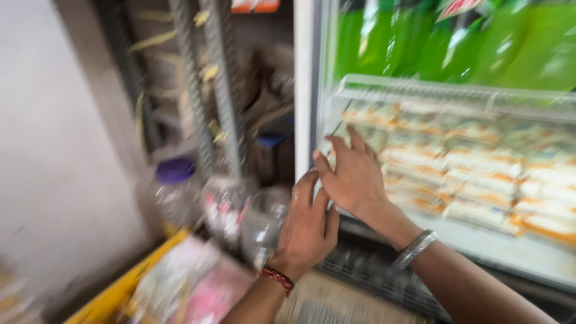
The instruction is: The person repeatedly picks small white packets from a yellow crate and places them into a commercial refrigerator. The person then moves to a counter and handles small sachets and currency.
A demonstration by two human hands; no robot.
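Observation:
The picture is blurred by motion. My right hand point(354, 177), with a metal bangle on its wrist, lies flat with fingers spread on the glass door point(480, 240) of a display fridge, near the door's white left edge point(305, 90). My left hand point(309, 225), with a red thread band at the wrist, is just below and to the left of it, its fingers pointing up toward the same edge and next to a clear plastic jar point(264, 222). Whether the left hand grips anything cannot be told. Behind the glass lie stacked white-and-orange packets point(480, 168).
Green bottles point(456, 42) fill the fridge's upper shelf. Left of the fridge stand a metal rack point(210, 90), a clear jar with a purple lid point(175, 186) and a yellow crate point(114, 294) with pink and white packets. A pale wall point(54, 150) closes the left side.

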